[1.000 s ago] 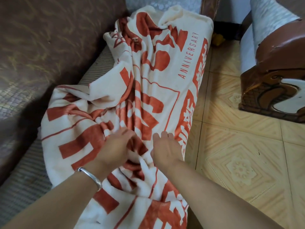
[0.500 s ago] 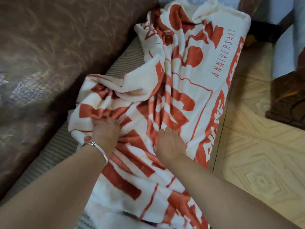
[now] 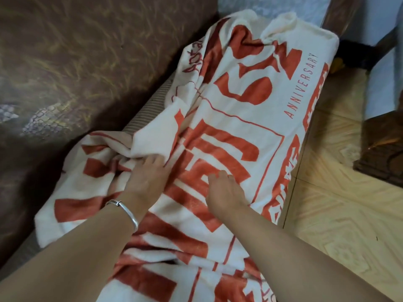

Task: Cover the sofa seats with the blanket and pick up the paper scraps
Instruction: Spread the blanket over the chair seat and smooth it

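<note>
A white blanket (image 3: 250, 118) with large orange-red print and the word ANNIVERSARY lies along the sofa seat (image 3: 148, 110), still wrinkled and bunched near the backrest. My left hand (image 3: 145, 178), with a silver bangle on the wrist, presses palm down on the blanket, its fingertips against a raised fold. To its right, my right hand (image 3: 224, 189) lies flat on the printed cloth with fingers slightly spread. Neither hand holds anything. The blanket's right edge hangs over the seat front. No paper scraps show.
The brown patterned sofa backrest (image 3: 65, 62) rises at the left. Striped seat fabric shows bare at the lower left (image 3: 21, 256). Tiled yellow floor (image 3: 338, 214) lies to the right, with a dark carved wooden furniture piece (image 3: 383, 158) at the right edge.
Both hands have slid further up the blanket, the left from a bunched part near the back edge toward the fold. The cloth under them lies flatter, and the view has shifted left.
</note>
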